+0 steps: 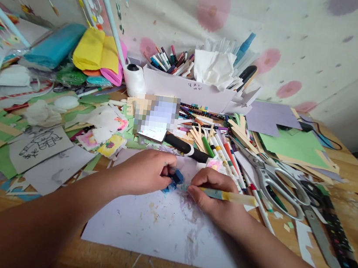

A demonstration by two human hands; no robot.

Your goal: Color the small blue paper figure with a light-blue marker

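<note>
My left hand has its fingers closed at the edge of a small blue paper piece that carries a darker patch. My right hand grips a slim pen with a yellowish barrel, its tip pointing left at the blue piece. Whether the tip touches it, I cannot tell. Both hands are over a white sheet of paper marked with smudges and specks of colour. Just behind the hands are a black-handled tool and a phone with a partly blurred screen.
Large silver scissors lie right of the hands, beside several markers. A white box of pens and tissues stands at the back. Green and purple paper is stacked at right. Paper cutouts cover the left side.
</note>
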